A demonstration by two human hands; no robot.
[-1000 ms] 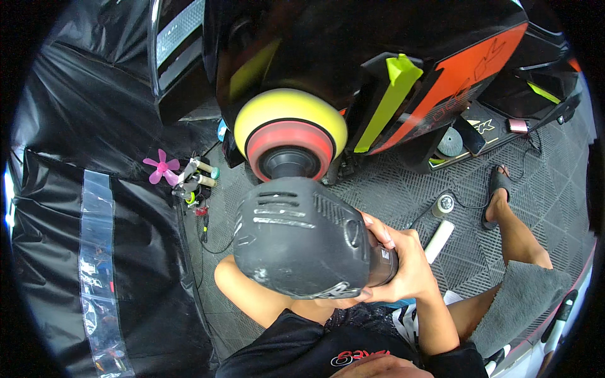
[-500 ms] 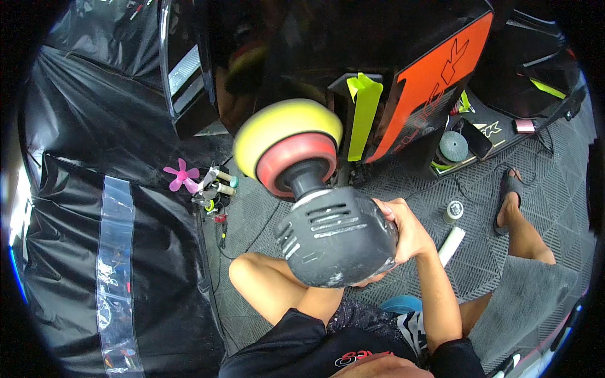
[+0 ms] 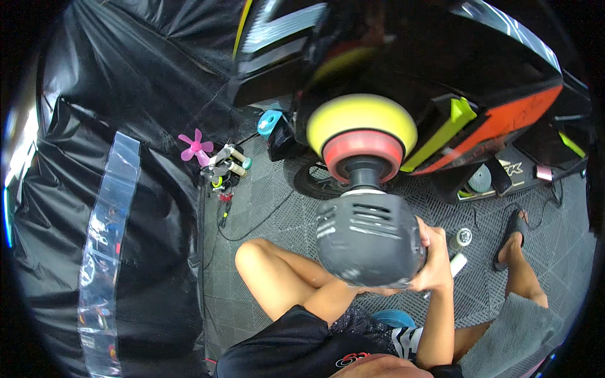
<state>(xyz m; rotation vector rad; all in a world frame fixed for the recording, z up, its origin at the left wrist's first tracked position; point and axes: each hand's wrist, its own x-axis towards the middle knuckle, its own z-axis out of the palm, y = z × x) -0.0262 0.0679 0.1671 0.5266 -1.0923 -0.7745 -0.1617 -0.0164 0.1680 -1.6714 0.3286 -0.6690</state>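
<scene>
My right hand (image 3: 433, 259) is wrapped round the right side of a black electric polisher (image 3: 368, 242), which is scuffed with white marks. Its red backing plate (image 3: 363, 151) carries a yellow foam pad (image 3: 362, 120), both blurred. The pad is up against or just short of a glossy black motorbike panel (image 3: 391, 57) that mirrors it; I cannot tell if they touch. My left forearm (image 3: 331, 303) runs in under the polisher's body, which hides most of the left hand and its fingers. Right of the pad, yellow-green tape (image 3: 438, 138) lies along the panel beside an orange section (image 3: 520, 123).
Black sheeting (image 3: 157, 239) with a clear strip (image 3: 107, 252) hangs at left. Near it are a pink fan (image 3: 195, 148) and cords on the grey tiled floor (image 3: 258, 214). A small jar (image 3: 462, 237) and a white cylinder (image 3: 459, 263) stand right of my hand. A grey towel (image 3: 510, 334) covers my right leg.
The polisher has moved right in the picture, its pad now over the glossy panel. My whole view has shifted, bringing a wheel and a light-blue piece into sight. The right hand keeps its grip.
</scene>
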